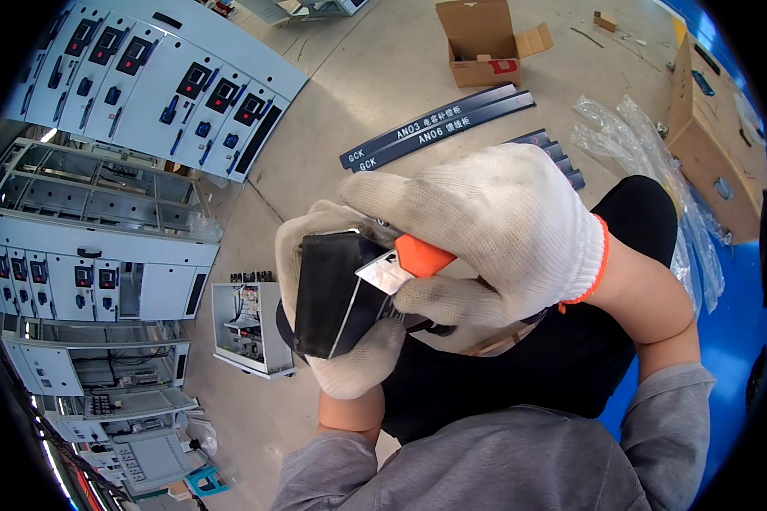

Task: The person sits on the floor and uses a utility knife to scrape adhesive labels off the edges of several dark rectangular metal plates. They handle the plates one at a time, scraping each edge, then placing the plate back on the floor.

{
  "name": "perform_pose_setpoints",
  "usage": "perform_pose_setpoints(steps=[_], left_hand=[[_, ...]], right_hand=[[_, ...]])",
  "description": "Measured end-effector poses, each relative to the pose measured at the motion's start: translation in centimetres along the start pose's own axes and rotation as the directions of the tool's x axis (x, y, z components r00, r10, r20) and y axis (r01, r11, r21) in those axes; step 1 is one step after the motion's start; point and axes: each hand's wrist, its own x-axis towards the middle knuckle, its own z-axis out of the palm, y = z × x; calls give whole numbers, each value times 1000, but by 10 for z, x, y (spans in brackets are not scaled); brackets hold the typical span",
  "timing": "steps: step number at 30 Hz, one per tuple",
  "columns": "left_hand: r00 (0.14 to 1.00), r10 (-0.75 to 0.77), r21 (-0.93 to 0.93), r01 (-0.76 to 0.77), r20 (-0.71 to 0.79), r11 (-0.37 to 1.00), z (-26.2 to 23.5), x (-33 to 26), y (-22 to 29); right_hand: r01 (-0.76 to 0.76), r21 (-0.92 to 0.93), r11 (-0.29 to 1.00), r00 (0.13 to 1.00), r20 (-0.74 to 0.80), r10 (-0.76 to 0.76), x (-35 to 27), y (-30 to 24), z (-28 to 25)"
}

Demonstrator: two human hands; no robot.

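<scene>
White knitted gloves cover both my hands. My left hand [355, 364] is wrapped round a black, smooth-faced piece [324, 294] with a pale line along one edge; I cannot make out its exact kind. Between the thumb and fingers of my right hand [494, 226] is a scraper, its orange handle [423, 255] partly covered by the glove. The scraper's flat, light metal blade [386, 272] lies against or just over the right edge of the black piece. Contact there cannot be told for sure.
Dark label strips [439, 128] lie on the floor ahead, beside an open cardboard box [486, 64]. Clear plastic wrap [631, 145] and a wooden crate [716, 128] are at the right. Grey electrical cabinets [145, 85] line the left, with a small open metal enclosure [268, 332] nearer.
</scene>
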Motion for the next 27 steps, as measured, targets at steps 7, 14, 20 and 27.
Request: perform_pose_setpoints(steps=[7, 14, 20, 27], left_hand=[[993, -105, -342, 83, -48, 936, -15, 10, -18], [994, -82, -563, 112, 78, 819, -28, 15, -34], [999, -31, -551, 38, 23, 833, -28, 17, -40], [991, -68, -605, 123, 114, 787, -38, 17, -52]], right_hand=[[55, -179, 982, 995, 88, -39, 8, -11, -19], [59, -81, 995, 997, 53, -55, 7, -18, -17], [59, -23, 998, 998, 23, -58, 4, -1, -20], [-93, -34, 995, 996, -20, 92, -3, 22, -6]])
